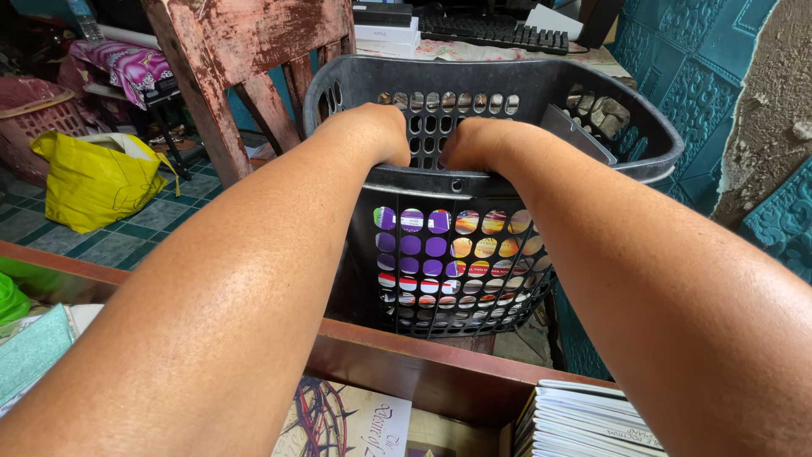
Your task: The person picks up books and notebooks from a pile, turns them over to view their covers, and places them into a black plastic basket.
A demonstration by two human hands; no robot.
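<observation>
Both arms stretched forward, left hand [376, 131] and right hand [475, 144] bent at the wrists over the near rim of the black perforated basket [507, 93]; fingers hidden inside, cannot tell their state; basket beside red wooden chair [245, 51]

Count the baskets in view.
2. The black basket is centre, both hands over its near rim; a pink basket sits far left. Others may be hidden.

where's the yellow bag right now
In the head view the yellow bag sits on the tiled floor at the far left, beside a pink basket and left of the worn red chair.
</observation>
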